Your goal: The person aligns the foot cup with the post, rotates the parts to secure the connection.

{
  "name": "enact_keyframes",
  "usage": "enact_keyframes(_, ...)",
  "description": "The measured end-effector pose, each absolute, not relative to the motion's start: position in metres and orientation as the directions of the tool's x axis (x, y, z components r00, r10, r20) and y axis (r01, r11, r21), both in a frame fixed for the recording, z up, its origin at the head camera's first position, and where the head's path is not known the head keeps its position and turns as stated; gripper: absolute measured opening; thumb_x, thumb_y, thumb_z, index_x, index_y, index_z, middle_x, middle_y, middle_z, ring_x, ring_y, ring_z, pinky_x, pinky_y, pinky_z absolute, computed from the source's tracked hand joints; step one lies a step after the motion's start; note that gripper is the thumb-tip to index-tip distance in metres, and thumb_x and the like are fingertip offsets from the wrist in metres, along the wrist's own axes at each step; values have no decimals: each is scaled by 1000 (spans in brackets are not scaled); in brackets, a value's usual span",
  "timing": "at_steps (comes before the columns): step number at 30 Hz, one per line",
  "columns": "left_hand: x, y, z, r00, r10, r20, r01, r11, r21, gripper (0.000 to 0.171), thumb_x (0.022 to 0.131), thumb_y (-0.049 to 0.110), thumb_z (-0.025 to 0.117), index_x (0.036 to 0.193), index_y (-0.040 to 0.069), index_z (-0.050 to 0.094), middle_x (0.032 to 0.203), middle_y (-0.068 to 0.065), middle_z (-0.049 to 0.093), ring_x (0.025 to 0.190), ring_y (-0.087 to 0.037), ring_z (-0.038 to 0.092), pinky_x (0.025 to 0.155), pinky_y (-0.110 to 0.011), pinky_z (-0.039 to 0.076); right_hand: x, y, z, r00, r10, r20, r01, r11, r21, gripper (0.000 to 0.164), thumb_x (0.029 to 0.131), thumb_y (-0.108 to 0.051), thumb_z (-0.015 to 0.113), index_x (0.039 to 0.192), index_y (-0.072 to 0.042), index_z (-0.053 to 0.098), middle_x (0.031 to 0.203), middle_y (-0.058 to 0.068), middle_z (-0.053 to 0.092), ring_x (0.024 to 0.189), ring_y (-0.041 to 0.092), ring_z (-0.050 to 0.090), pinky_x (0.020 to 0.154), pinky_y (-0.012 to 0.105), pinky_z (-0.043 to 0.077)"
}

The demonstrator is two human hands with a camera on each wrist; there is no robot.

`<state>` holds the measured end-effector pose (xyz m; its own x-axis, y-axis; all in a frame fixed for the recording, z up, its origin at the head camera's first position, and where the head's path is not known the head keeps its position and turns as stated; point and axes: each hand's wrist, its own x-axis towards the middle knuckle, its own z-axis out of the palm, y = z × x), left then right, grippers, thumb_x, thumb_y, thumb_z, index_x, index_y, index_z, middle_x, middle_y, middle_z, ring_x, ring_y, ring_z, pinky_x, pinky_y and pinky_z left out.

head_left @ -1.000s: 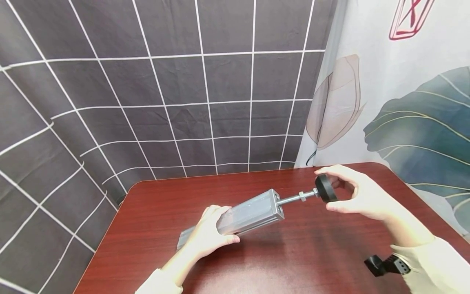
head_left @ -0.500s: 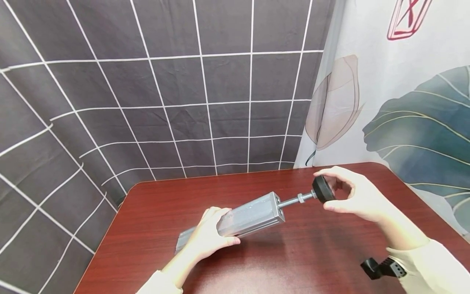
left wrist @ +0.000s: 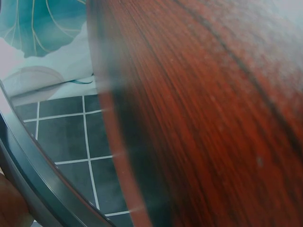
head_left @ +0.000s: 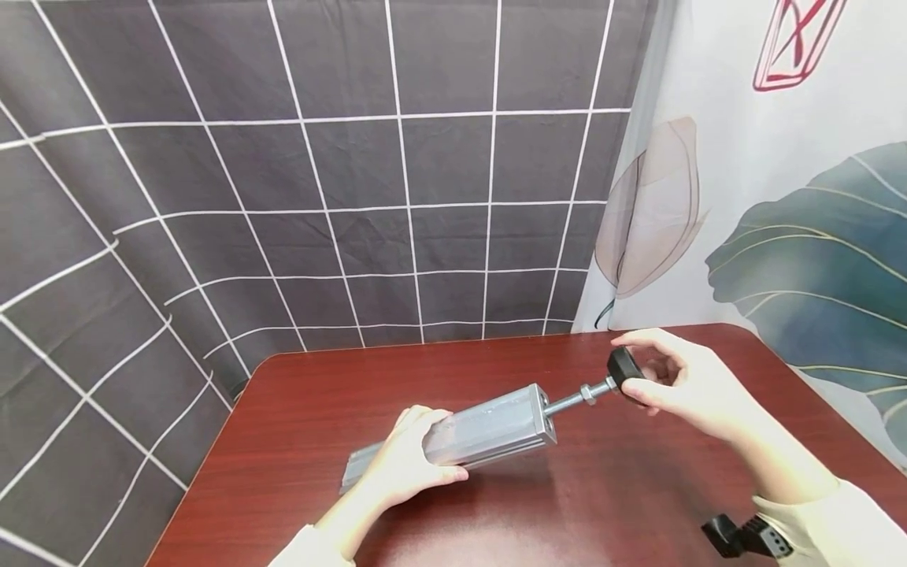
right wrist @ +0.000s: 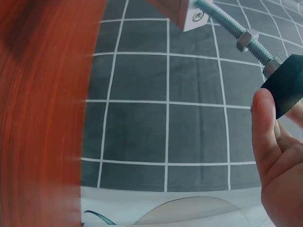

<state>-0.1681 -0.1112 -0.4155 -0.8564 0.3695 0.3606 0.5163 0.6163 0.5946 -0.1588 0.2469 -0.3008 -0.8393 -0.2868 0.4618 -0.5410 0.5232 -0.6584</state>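
Observation:
Held tilted above the table is a square aluminium profile (head_left: 489, 429), its right end higher. My left hand (head_left: 400, 465) grips its middle, thumb on the near side. A threaded rod (head_left: 564, 404) sticks out of the end plate and carries a hex nut (head_left: 587, 394). On the rod's tip sits a black levelling foot (head_left: 623, 370). My right hand (head_left: 687, 386) pinches this foot between thumb and fingers. The right wrist view shows the thumb against the black foot (right wrist: 286, 87), with the nut (right wrist: 246, 41) apart from it on the rod. In the left wrist view, a shiny profile edge (left wrist: 42, 184) crosses the lower left.
The red-brown wooden table (head_left: 340, 374) lies under both hands. Behind it hangs a dark grey curtain (head_left: 340, 165) with white grid lines. A white curtain (head_left: 723, 157) with leaf prints hangs at the right. A black wrist device (head_left: 747, 537) is on my right sleeve.
My right thumb and fingers have shifted round the foot, and the foot's tilt has altered. The left hand keeps its hold on the profile. The whole head view has shifted slightly.

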Motion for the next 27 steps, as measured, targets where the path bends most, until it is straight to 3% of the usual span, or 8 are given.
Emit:
enact_keyframes(5, -167, -111, -416, -858, 365, 361, 513, 605, 609, 66, 59, 41, 86, 115, 20, 59, 104, 13, 51, 101, -9, 45, 84, -29, 43, -158, 245, -303, -804, -295, 516, -594, 451, -666, 57, 73, 8, 71, 122, -17, 58, 68, -10, 60, 46, 12, 53, 45, 23, 43)
enact_keyframes(9, -167, -111, -417, -860, 364, 357, 510, 602, 615, 65, 60, 43, 86, 115, 21, 59, 104, 14, 50, 100, -9, 45, 84, -30, 43, -158, 251, -299, -794, -384, 472, -606, 424, -673, 60, 74, 8, 71, 128, -14, 55, 63, -4, 59, 49, 12, 56, 49, 25, 46)
enact_keyframes(12, -168, -111, -416, -861, 365, 354, 508, 607, 611, 65, 60, 44, 85, 115, 20, 59, 105, 13, 51, 101, -9, 45, 85, -30, 43, -156, 259, -297, -785, -479, 393, -592, 393, -704, 71, 74, 5, 72, 137, -12, 44, 80, -2, 63, 54, 15, 59, 52, 27, 48)
enact_keyframes(15, -169, -111, -416, -862, 365, 352, 507, 614, 604, 65, 60, 44, 85, 115, 19, 59, 105, 13, 52, 102, -10, 45, 85, -30, 43, -155, 264, -295, -768, -543, 340, -586, 380, -716, 80, 74, 4, 74, 143, -12, 35, 104, -5, 57, 59, 15, 61, 54, 27, 49)
enact_keyframes(17, -169, -112, -415, -863, 362, 352, 505, 619, 602, 66, 60, 44, 85, 115, 19, 59, 105, 13, 52, 102, -10, 45, 85, -31, 43, -154, 264, -294, -770, -553, 318, -577, 391, -717, 81, 75, 2, 74, 143, -13, 34, 110, -7, 54, 62, 16, 63, 55, 27, 50)
enact_keyframes(20, -169, -112, -415, -864, 360, 353, 504, 620, 602, 66, 60, 43, 85, 115, 19, 59, 105, 13, 52, 101, -10, 46, 84, -31, 43, -156, 263, -292, -784, -539, 308, -558, 396, -729, 78, 75, 1, 74, 142, -16, 37, 106, -5, 57, 62, 17, 64, 55, 28, 51)
enact_keyframes(27, -171, -111, -416, -857, 367, 361, 515, 614, 598, 66, 60, 43, 85, 116, 20, 59, 105, 13, 52, 101, -9, 46, 84, -30, 43, -159, 260, -292, -793, -487, 366, -580, 420, -698, 74, 70, 0, 80, 134, -12, 46, 76, 0, 62, 57, 14, 58, 55, 25, 48)
